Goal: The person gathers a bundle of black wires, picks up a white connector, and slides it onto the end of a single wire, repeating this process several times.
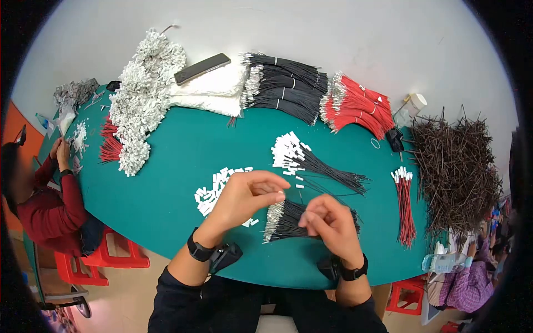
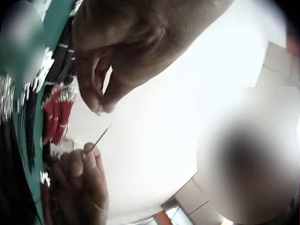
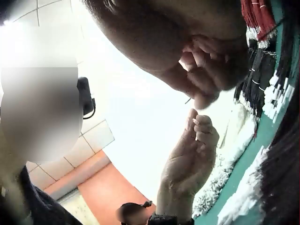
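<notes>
Thumb and fingertips of my left hand (image 1: 237, 197) pinch a small white piece (image 3: 195, 122), mostly hidden by the fingers. My right hand (image 1: 336, 228) pinches a thin dark wire (image 2: 100, 138), whose tip points toward the left fingertips with a small gap between. Below both hands lies a bundle of black wires (image 1: 297, 219) with silvery ends on its left side. Loose white plastic connector housings (image 1: 208, 198) are heaped beside and partly behind the left hand. Farther back, black wires (image 1: 332, 171) with white housings on their ends lie fanned out.
Bundled black wires (image 1: 288, 83), red wires (image 1: 363, 108) and white bags (image 1: 208, 91) line the back of the green table (image 1: 183, 150). A white heap (image 1: 141, 83) stands left, a dark brown tangle (image 1: 455, 166) right. A person (image 1: 44, 205) sits at the far left.
</notes>
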The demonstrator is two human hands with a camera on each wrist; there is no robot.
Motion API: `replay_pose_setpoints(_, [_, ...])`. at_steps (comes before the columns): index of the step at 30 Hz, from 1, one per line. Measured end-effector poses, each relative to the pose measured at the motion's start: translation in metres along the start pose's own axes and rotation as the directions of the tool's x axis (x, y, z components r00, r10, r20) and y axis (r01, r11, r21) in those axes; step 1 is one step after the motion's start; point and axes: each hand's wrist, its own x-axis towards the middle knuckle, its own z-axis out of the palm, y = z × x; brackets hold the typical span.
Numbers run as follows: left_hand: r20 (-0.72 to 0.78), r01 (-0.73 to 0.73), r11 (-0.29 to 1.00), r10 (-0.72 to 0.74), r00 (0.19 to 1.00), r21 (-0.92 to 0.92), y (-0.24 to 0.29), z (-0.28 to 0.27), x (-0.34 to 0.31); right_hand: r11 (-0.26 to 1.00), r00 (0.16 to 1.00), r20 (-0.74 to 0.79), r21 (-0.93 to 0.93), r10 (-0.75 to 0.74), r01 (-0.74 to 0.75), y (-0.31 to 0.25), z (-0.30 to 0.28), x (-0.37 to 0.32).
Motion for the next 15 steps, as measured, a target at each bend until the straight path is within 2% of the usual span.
replay_pose_setpoints(1, [-0.011, -0.008, 0.983, 0.006, 1.0, -0.184, -0.005, 0.004, 0.001, 0.984, 0.999, -0.035, 0.178, 0.014, -0.007, -0.003, 0.0, 0.0])
replay_pose_setpoints(2, [-0.022, -0.015, 0.932, 0.007, 1.0, -0.362, -0.009, 0.007, 0.002, 0.985, 0.999, -0.029, 0.172, 0.014, -0.009, -0.005, -0.002, -0.001])
replay_pose_setpoints(3, [-0.032, -0.023, 0.849, 0.007, 0.999, -0.528, -0.012, 0.01, 0.002, 0.996, 0.994, -0.102, 0.079, -0.028, 0.036, -0.006, -0.006, -0.002])
replay_pose_setpoints(5, [-0.043, -0.008, 0.817, -0.02, 0.999, -0.577, -0.017, 0.016, 0.001, 0.987, 0.964, -0.233, -0.12, -0.13, 0.104, -0.008, -0.012, -0.004])
replay_pose_setpoints(6, [-0.048, 0.006, 0.785, -0.046, 0.998, -0.619, -0.018, 0.018, 0.001, 0.987, 0.965, -0.228, -0.125, -0.126, 0.1, -0.011, -0.013, -0.004])
replay_pose_setpoints(7, [-0.05, 0.02, 0.752, -0.071, 0.996, -0.659, -0.019, 0.02, 0.001, 0.961, 0.948, -0.242, -0.229, -0.209, 0.153, -0.014, -0.012, -0.004])
replay_pose_setpoints(9, [-0.06, 0.027, 0.768, -0.085, 0.995, -0.64, -0.02, 0.024, 0.0, 0.872, 0.897, -0.247, -0.426, -0.367, 0.24, -0.018, -0.01, -0.004])
replay_pose_setpoints(11, [-0.076, 0.035, 0.803, -0.1, 0.992, -0.594, -0.019, 0.027, -0.001, 0.868, 0.897, -0.247, -0.438, -0.365, 0.233, -0.017, -0.007, -0.004])
replay_pose_setpoints(15, [-0.084, 0.026, 0.788, -0.099, 0.992, -0.614, -0.016, 0.033, -0.002, 0.833, 0.884, -0.23, -0.49, -0.407, 0.256, -0.013, -0.004, -0.003])
